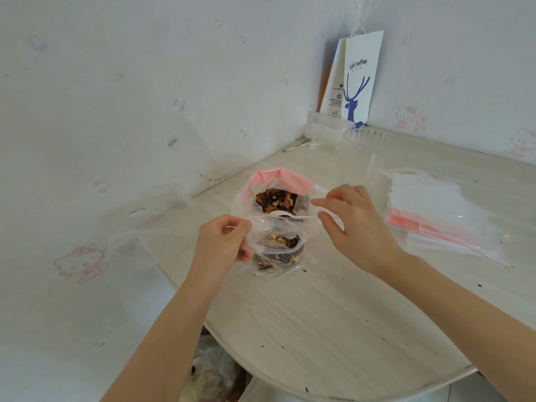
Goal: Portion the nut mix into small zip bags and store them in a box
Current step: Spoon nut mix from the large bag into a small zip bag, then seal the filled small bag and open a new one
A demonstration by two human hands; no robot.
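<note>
Together, left hand (224,242) and right hand (352,220) raise the small zip bag (275,248), fingers pinching its rim corners.

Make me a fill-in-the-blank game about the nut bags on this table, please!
1. Both hands, the left hand and the right hand, hold the top of the small zip bag, which has ____ mix inside.
2. The big bag behind it has a rim coloured ____.
3. The white paper bag leaning in the corner shows a blue ____.
4. The pile of empty zip bags lies on the person's ____ side.

Missing words: nut; pink; deer; right
</note>
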